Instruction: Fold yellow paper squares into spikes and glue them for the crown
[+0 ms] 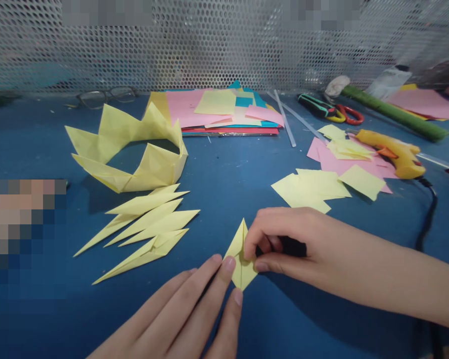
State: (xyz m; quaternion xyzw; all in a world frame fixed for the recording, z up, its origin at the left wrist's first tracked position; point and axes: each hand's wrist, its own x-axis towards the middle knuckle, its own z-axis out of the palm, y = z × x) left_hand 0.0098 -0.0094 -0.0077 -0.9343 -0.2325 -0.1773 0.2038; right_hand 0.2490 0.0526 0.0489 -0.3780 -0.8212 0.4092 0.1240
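Note:
A small yellow paper (241, 276), folded into a kite shape with a centre seam, lies on the blue table between my hands. My left hand (187, 309) reaches in from below with fingers stretched out, the tips resting on the paper's left and lower edges. On its right side, my right hand (284, 239) is curled, with index finger and thumb closed at the paper's flap. Left of my hands are several pointed folded yellow paper pieces (149, 227). Behind them stands a ring of joined yellow paper points (159, 164).
Loose yellow sheets (314, 184) and pink paper (333, 159) lie at right beside a yellow glue gun (392, 149) with a black cord. Farther back are a coloured paper stack (189, 107), glue sticks (285, 119), scissors (349, 114), a green-wrapped stem (396, 112) and eyeglasses (93, 98).

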